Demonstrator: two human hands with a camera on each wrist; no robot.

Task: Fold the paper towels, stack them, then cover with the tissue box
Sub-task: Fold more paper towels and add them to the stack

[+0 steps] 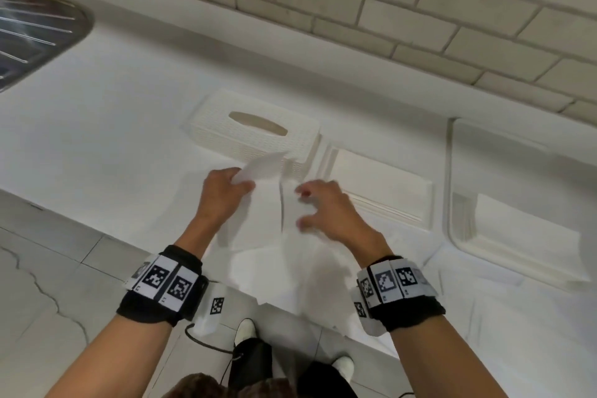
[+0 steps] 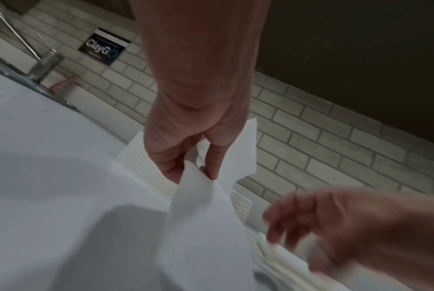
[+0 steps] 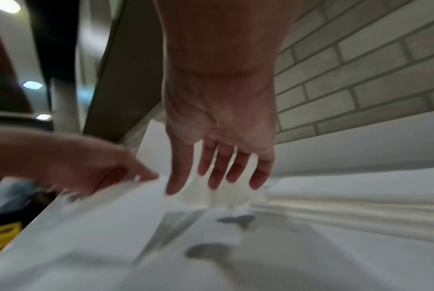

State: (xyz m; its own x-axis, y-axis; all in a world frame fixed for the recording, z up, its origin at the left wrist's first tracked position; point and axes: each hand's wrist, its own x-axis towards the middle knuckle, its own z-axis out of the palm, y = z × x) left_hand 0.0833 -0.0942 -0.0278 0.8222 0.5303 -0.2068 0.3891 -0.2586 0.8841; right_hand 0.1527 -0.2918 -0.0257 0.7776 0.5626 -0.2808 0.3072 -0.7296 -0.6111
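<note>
A white paper towel (image 1: 258, 203) lies unfolded on the white counter in front of me. My left hand (image 1: 226, 191) pinches its far left corner (image 2: 211, 196) between thumb and fingers and lifts it. My right hand (image 1: 319, 207) hovers open just above the towel's right half, fingers spread (image 3: 218, 169), holding nothing. Behind the hands stands the white woven tissue box (image 1: 255, 126) with an oval slot on top. A stack of folded towels (image 1: 378, 184) sits right of the box.
A white tray (image 1: 458, 229) at the right holds more towels (image 1: 523, 233). A steel sink drainer (image 1: 35, 29) is at the far left. A brick-tiled wall (image 1: 387, 3) runs behind the counter. The counter's front edge is near my wrists.
</note>
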